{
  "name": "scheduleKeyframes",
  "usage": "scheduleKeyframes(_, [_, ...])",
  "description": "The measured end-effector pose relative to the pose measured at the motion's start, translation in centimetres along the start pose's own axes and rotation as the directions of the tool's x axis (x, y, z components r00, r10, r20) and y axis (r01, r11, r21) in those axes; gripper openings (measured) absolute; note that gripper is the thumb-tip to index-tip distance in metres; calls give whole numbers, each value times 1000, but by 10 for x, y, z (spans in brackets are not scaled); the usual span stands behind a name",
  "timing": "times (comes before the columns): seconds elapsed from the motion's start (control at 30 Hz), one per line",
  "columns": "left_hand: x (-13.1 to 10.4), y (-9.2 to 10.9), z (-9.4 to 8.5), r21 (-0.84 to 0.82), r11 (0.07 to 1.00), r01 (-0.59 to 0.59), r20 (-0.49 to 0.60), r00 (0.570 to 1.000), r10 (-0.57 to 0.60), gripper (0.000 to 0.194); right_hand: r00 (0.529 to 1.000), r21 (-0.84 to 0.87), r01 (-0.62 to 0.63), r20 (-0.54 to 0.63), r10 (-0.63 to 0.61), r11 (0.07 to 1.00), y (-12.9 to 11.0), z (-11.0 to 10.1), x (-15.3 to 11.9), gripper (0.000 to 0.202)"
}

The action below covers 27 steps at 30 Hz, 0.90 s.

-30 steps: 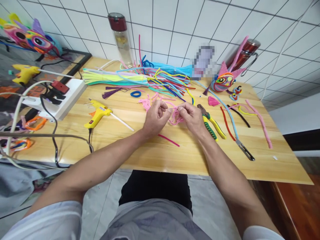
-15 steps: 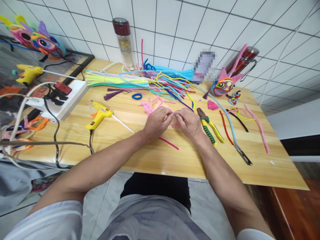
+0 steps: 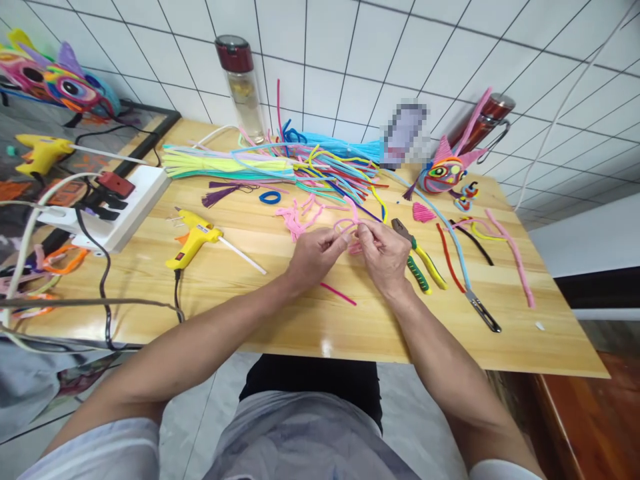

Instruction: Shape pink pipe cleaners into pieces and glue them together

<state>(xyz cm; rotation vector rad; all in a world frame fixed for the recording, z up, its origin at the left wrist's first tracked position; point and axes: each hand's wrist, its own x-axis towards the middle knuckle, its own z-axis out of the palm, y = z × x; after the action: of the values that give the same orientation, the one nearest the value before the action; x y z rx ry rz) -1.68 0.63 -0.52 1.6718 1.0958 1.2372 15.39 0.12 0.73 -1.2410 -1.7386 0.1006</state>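
Between my hands is a pink pipe cleaner (image 3: 343, 224), bent into a loop, with an end rising above the fingers. My left hand (image 3: 317, 257) is closed, its thumb and forefinger pinching the pipe cleaner from the left. My right hand (image 3: 385, 255) is closed on it too, the fingertips almost meeting the left ones. Part of the pink piece is hidden behind the fingers. Just beyond my left hand lies a tangle of pink pipe cleaners (image 3: 293, 221). A magenta pipe cleaner (image 3: 340, 294) lies below the hands. Pliers (image 3: 419, 257) with green and yellow handles rest beside my right hand.
A yellow glue gun (image 3: 194, 241) lies at left, near a white power strip (image 3: 133, 210) with cables. Bundles of pipe cleaners (image 3: 230, 163) stretch along the back. A glass bottle (image 3: 243, 90), a fish-like figure (image 3: 443, 173) and a red thermos (image 3: 483, 127) stand by the wall.
The fingers have shifted slightly, and a loop and an upright end of the pink pipe cleaner now show above them. My left hand has dropped a little. The view has moved slightly.
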Motion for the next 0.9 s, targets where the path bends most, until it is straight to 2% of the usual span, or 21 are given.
scheduleKeyframes(0.07, [-2,2,2,-96,994,43,88,996,-34,28,1000,35,-23,2,23,999,-1,1,-3,28])
scheduleKeyframes(0.1, [-2,2,3,-138,989,49,97,995,-36,27,1000,48,-18,5,18,999,-2,2,-4,28])
scheduleKeyframes(0.33, [3,-3,5,-178,981,-81,-71,995,69,18,991,36,136,-4,-136,990,-6,8,-8,28])
scheduleKeyframes(0.5, [5,0,4,-345,938,-47,-40,999,35,29,964,-115,258,-32,-263,959,-5,6,-5,26])
scheduleKeyframes(0.6, [5,3,2,-383,924,14,-2,1000,-16,35,967,-157,252,11,-254,955,-4,6,-6,27])
scheduleKeyframes(0.77, [6,0,2,-438,892,113,9,993,-121,39,964,-118,255,107,-243,960,-8,7,-4,26])
scheduleKeyframes(0.83, [8,-4,2,-445,885,139,7,988,-152,38,960,-117,249,162,-229,961,-8,-1,0,29])
scheduleKeyframes(0.9, [9,-6,2,-451,877,163,8,984,-178,36,958,-168,216,224,-176,962,-3,-19,4,34])
